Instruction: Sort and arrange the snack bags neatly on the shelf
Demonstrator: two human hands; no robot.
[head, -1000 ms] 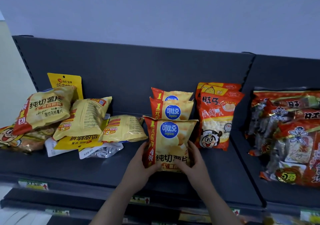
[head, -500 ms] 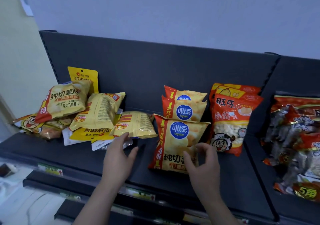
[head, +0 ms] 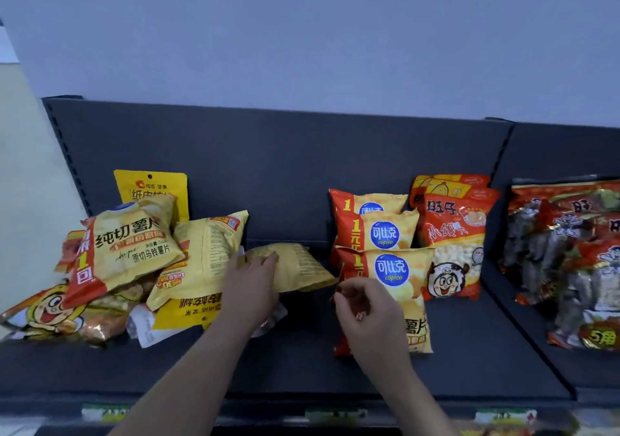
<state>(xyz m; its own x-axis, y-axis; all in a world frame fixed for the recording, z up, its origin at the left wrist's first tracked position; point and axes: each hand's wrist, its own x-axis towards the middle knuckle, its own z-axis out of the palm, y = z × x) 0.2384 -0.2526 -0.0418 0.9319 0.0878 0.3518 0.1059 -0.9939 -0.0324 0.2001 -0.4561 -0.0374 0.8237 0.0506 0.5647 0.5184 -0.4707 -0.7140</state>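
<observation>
My left hand [head: 252, 284] grips the left end of a yellow chip bag [head: 298, 268] lying back side up at the right edge of a messy pile of yellow bags [head: 134, 254]. My right hand [head: 365, 311] hovers loosely curled, holding nothing, in front of the front bag [head: 399, 278] of a neat row of three orange-yellow chip bags with blue round logos [head: 379, 231]. Red bags with a cartoon face [head: 453, 244] stand right of that row.
The dark shelf [head: 302, 361] has a back panel and a divider on the right. Beyond the divider lies a heap of red and silver snack packs [head: 570, 257]. Price labels run along the shelf's front edge [head: 335, 414].
Both hands let go of the front logo bag, which now stands in its row. My left hand moved left and took hold of the yellow bag at the pile's edge.
</observation>
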